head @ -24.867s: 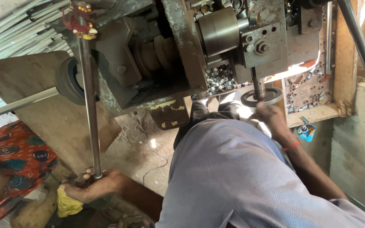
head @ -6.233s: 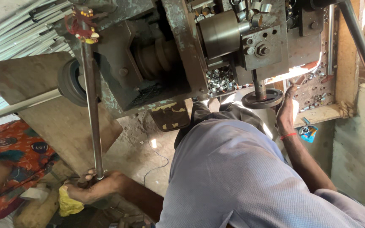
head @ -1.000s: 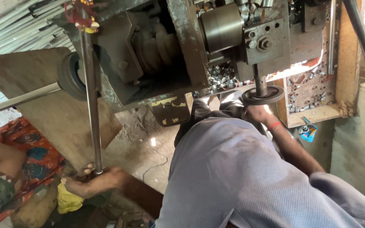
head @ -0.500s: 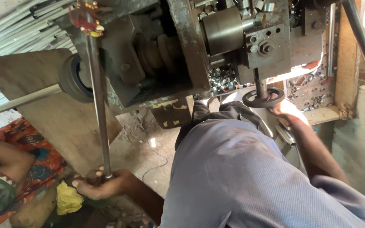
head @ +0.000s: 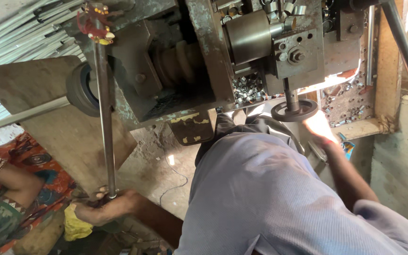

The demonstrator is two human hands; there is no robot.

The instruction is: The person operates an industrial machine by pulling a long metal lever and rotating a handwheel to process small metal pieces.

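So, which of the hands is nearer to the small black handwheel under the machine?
Right. The right hand is just beside the handwheel; the left hand is far away, holding the long metal rod.

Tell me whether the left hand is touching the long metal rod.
Touching. The head view shows the left hand with its fingers closed around the lower end of the long metal rod.

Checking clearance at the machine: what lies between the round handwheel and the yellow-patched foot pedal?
In the head view, only the person's grey trouser leg sits between the handwheel and the foot pedal.
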